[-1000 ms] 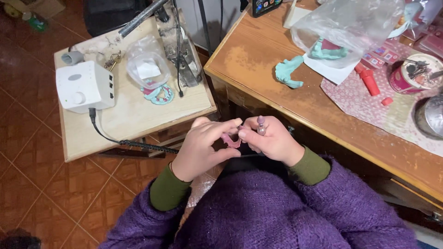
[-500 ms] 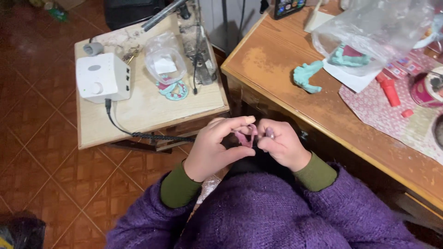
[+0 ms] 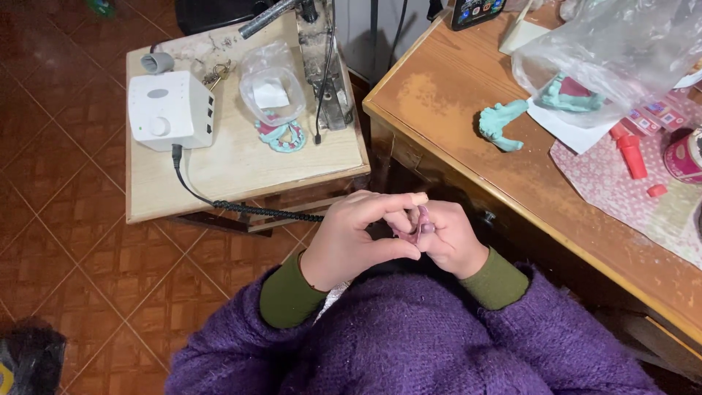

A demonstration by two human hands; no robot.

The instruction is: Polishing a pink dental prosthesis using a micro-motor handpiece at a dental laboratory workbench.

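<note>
- From the head camera, the left hand [image 3: 353, 240] and the right hand [image 3: 447, 238] met in front of the purple sweater [image 3: 417, 336], fingers curled together around a small pink piece [image 3: 417, 223].
- Both hands were closed on that pink piece; only a sliver showed between the fingertips, so its shape was hard to make out.
- On the small side table [image 3: 234, 164] sat a white control box [image 3: 170, 110], its coiled black cord [image 3: 248, 208] running behind the left hand.
- A teal cast [image 3: 502, 122] lay on the wooden desk [image 3: 453, 88]; another was blurred inside a clear plastic bag [image 3: 614, 47], cut off by the frame.
</note>
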